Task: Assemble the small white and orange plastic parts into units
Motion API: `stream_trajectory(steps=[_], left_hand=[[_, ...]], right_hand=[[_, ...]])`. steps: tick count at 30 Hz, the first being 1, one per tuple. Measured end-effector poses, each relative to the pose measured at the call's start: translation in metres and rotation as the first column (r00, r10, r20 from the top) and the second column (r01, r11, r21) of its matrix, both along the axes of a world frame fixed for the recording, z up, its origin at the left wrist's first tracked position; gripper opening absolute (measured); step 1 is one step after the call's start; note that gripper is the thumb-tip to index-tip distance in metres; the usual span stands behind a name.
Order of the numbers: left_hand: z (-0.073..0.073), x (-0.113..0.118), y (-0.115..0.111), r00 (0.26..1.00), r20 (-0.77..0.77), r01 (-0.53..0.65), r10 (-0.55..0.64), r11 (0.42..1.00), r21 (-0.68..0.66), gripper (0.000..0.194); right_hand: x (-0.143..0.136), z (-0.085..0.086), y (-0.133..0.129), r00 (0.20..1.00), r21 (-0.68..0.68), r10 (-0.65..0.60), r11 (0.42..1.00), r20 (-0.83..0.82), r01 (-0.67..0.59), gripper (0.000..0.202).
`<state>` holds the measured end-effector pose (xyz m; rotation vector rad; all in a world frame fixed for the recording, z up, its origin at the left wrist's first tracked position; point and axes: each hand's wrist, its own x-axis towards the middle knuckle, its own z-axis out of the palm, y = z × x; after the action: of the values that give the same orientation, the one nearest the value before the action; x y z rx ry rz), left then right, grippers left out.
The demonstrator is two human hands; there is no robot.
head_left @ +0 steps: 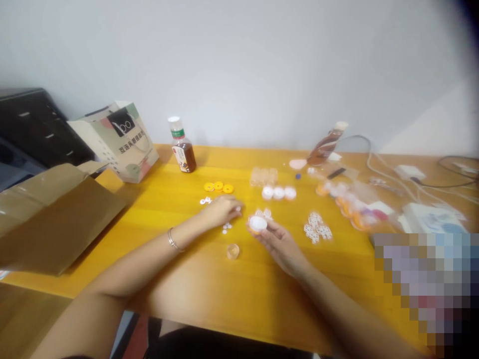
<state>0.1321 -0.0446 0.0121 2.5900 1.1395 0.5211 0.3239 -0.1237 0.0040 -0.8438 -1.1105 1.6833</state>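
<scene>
Light: bright. Glare: pale, near side of desk (179,295). Blur: heaviest right. Far right corner: dark. Near right: pixelated.

A wooden table (168,197), yellow-brown with a shiny near part, runs along the wall. At its far left stands a printed paper bag (129,142), with an open cardboard box (63,219) nearer. One dark-filled bottle (184,153) stands left of centre on the far side, another bottle (325,147) farther right. Between them and nearer lie yellow discs (218,186) in a row of three, clear cups (264,176) bunched together, and three white round pieces (279,193) side by side. Small white discs (227,226) are scattered near the middle; a single clear container (233,251) sits nearer. To the right are a cluster of white pieces (317,229), blurred multicoloured items (355,205) and pale cables (389,172).
</scene>
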Motion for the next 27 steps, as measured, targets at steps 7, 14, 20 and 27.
stream_trajectory(steps=[7,14,20,27], left_hand=[[0.035,-0.006,-0.024,0.961,0.255,0.113,-0.105,0.993,-0.016,0.032],[0.064,0.003,-0.049,0.909,0.274,0.355,-0.314,0.928,-0.114,0.034],[0.054,0.005,-0.050,0.899,0.414,0.255,-0.142,0.938,-0.233,0.037],[0.058,-0.036,-0.065,0.933,0.358,0.104,-0.026,0.974,-0.201,0.035]], right_hand=[[0.001,0.002,0.000,0.998,0.056,0.036,0.998,0.052,-0.039,0.036],[-0.001,-0.001,0.002,0.999,0.073,0.045,0.996,0.030,-0.047,0.037],[-0.003,-0.004,0.004,1.000,0.071,0.026,0.997,-0.004,-0.026,0.042],[-0.002,-0.004,0.001,0.995,0.053,0.018,0.998,0.097,-0.023,0.032]])
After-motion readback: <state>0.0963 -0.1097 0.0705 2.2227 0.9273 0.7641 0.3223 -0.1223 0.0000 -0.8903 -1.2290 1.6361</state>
